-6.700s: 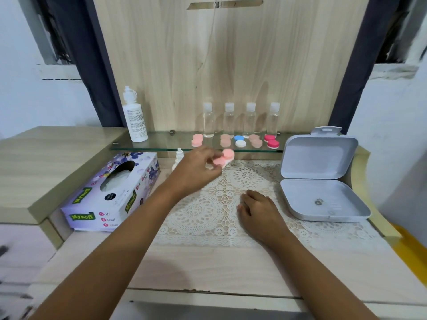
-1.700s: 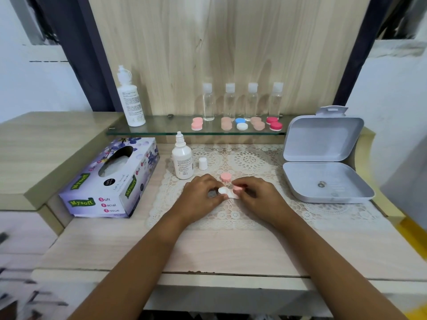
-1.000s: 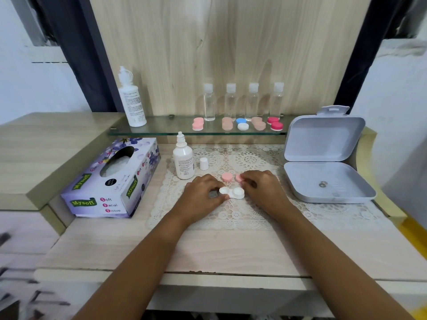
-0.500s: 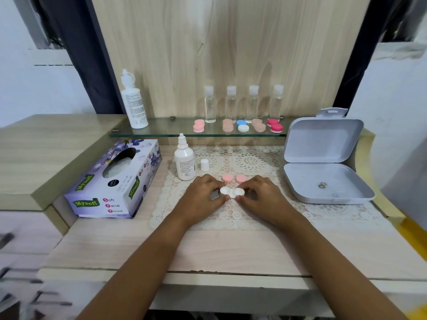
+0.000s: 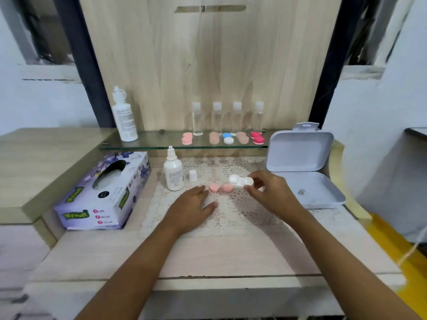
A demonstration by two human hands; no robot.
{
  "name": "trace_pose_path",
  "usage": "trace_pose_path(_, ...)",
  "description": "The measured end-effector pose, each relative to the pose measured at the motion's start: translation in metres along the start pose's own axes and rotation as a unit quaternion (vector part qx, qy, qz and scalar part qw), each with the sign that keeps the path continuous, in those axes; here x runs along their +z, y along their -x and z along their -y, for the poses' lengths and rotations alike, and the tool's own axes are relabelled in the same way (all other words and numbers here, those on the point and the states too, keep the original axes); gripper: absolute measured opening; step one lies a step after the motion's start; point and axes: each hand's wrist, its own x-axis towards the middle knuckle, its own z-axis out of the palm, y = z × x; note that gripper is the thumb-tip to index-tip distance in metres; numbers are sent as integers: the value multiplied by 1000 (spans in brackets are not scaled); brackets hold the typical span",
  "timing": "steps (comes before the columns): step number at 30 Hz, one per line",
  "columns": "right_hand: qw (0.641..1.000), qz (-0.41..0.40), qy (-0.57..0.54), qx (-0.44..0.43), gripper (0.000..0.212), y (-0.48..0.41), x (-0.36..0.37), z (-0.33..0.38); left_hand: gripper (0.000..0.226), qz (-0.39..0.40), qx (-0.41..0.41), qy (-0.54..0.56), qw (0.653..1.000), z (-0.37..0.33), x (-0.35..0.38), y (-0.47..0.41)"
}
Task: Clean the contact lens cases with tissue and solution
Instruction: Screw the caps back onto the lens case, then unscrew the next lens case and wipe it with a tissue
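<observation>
My right hand (image 5: 271,194) pinches a white open lens case (image 5: 240,180) by its right end and holds it just above the lace mat (image 5: 231,211). Its two pink caps (image 5: 220,188) lie side by side on the mat. My left hand (image 5: 190,210) rests flat on the mat with straight fingers, fingertips just left of the caps. A small solution bottle (image 5: 173,173) stands uncapped behind my left hand, its white cap (image 5: 193,175) beside it. The tissue box (image 5: 104,192) lies at the left.
A glass shelf (image 5: 161,140) at the back carries a tall white bottle (image 5: 123,118), several clear bottles (image 5: 227,117) and several closed lens cases (image 5: 224,137). An open grey plastic box (image 5: 302,169) sits at the right. A raised wooden ledge (image 5: 34,162) runs along the left.
My right hand has lifted the white case off the mat and moved it right and back. My left hand has let go of it and now lies flat.
</observation>
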Motion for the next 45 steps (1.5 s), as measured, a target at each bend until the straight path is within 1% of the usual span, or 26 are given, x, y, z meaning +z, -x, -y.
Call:
trace_pose_path(7,995,-60,72,-20,20,9,-44,-27,59,-1,-6,11,1000,-1,-1,1)
trace_pose_path(10,987,-77,140,-34,20,10,-58,-45,58,-1,-4,13,1000,-2,-1,1)
trace_pose_path(13,975,-81,204,-45,24,10,-68,-61,59,-2,-3,10,1000,-1,-1,1)
trace_pose_path(16,957,-56,272,-88,31,7,-72,-69,59,0,-2,10,1000,0,-1,1)
trace_pose_path(19,927,-1,347,-141,40,0,-75,-75,59,1,-1,13,1000,1,-1,1)
trace_pose_path(23,889,71,416,-176,42,-7,-72,-78,58,0,-1,14,1000,1,-1,1)
trace_pose_path(26,872,81,438,-202,46,-9,-70,-78,58,0,-2,23,1000,1,0,1)
trace_pose_path(30,870,69,439,-215,54,-9,-68,-82,57,-6,-3,21,1000,2,1,0)
trace_pose_path(33,887,36,413,-203,51,-9,-65,-86,56,-6,-5,25,1000,3,2,-1)
trace_pose_path(35,912,2,365,-186,43,-9,-63,-82,57,-6,-5,24,1000,4,2,-1)
trace_pose_path(38,967,-66,203,-136,29,-6,-59,-62,57,-6,-4,25,1000,5,2,-2)
trace_pose_path(39,977,-91,150,-117,29,-6,-56,-54,57,-6,-5,28,1000,5,2,-2)
trace_pose_path(41,984,-124,82,-100,28,-8,-47,-37,57,-6,-4,34,999,5,2,-2)
trace_pose_path(43,989,-121,28,-84,27,-9,-34,-22,57,-7,-4,40,999,6,1,-3)
trace_pose_path(45,995,-83,-20,-52,26,-7,-19,-8,57,-9,-5,46,999,7,1,-3)
